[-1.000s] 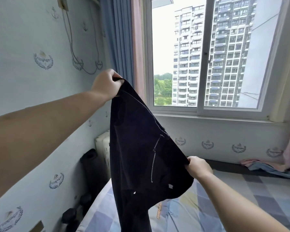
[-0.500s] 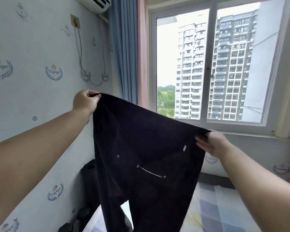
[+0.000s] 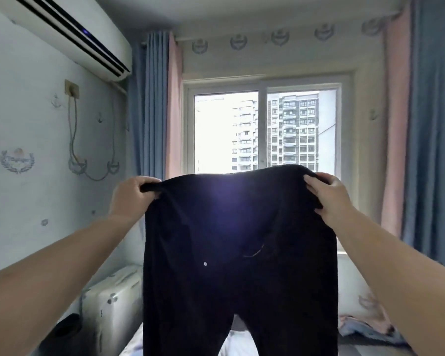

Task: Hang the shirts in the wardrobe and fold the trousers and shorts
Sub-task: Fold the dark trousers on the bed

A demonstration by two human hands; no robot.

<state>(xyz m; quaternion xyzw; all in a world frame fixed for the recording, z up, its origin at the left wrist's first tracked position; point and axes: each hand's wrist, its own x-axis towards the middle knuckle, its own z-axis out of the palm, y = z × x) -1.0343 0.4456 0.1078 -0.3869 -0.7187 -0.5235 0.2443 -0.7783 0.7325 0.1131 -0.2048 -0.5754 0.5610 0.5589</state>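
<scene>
Left hand (image 3: 130, 195) and right hand (image 3: 328, 195) each grip a waistband corner of the trousers (image 3: 239, 253), so the legs hang straight for folding.

Two bare forearms enter from the lower corners of the frame, one from the lower left and one from the lower right, and narrow toward the wrists near the middle. No sleeve shows on either arm up to the frame edge. The left hand (image 3: 131, 199) sits left of centre; its knuckles and the back of the hand face the camera, and the fingers (image 3: 149, 181) are bare. The right hand (image 3: 330, 199) sits right of centre, also seen from the back, broad across the knuckles. Both wrists are bare. The picture is soft, so nails and finer detail cannot be made out.
</scene>
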